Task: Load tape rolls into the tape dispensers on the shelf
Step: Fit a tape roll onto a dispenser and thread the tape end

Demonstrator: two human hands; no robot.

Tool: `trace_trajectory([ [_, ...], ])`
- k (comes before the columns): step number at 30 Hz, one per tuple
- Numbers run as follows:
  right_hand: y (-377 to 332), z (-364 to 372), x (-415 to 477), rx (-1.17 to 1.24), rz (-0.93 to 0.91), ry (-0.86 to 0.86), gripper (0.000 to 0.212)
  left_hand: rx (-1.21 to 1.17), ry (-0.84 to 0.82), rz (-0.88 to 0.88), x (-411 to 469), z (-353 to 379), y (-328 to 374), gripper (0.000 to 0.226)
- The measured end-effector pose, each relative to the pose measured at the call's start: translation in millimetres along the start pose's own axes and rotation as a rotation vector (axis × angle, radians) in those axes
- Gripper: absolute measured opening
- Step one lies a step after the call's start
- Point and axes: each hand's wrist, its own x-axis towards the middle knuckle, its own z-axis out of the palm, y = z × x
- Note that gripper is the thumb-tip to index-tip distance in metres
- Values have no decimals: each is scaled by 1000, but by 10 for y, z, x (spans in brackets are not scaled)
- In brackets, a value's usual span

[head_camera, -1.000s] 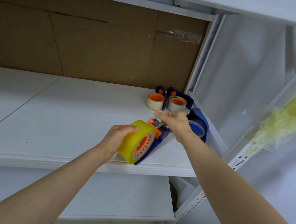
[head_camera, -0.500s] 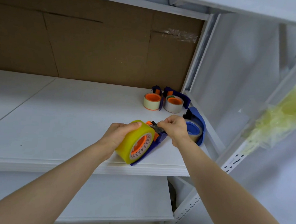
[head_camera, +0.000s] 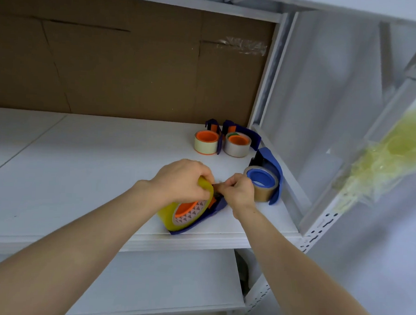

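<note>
A yellow tape roll [head_camera: 169, 214] with an orange core sits in a blue dispenser [head_camera: 206, 216] near the front edge of the white shelf [head_camera: 80, 174]. My left hand [head_camera: 181, 182] grips the top of this roll. My right hand [head_camera: 236, 190] pinches something small at the dispenser's front end, right beside the roll; what it pinches is hidden by the fingers. Behind it to the right stands a blue dispenser [head_camera: 272, 170] holding a brown roll with a blue core [head_camera: 261, 186]. Two more loaded dispensers with orange cores [head_camera: 205, 142] [head_camera: 237, 145] stand at the back.
Brown cardboard [head_camera: 125, 64] lines the back of the shelf. A white upright post [head_camera: 267, 71] bounds the shelf on the right, and a perforated post [head_camera: 319, 225] stands at the front right corner. Crumpled yellowish film [head_camera: 390, 157] hangs at the right. A lower shelf [head_camera: 147, 281] lies beneath.
My left hand has slid from the roll's left side up onto its top. My right hand has drawn in closer to the roll, and both hands now meet at the dispenser's front end.
</note>
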Motion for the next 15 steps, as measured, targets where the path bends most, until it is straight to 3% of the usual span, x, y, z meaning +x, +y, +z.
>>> trace_trajectory([
  [4,4,15,-8,-80,-43,-37,33,162,-139,-33,106,-80,107,19],
  [9,54,20,-38,-125,-134,-30,37,197,-363,-96,269,-74,201,19],
  [15,104,43,-45,-133,-154,-20,39,276,-477,-121,330,-52,190,50],
])
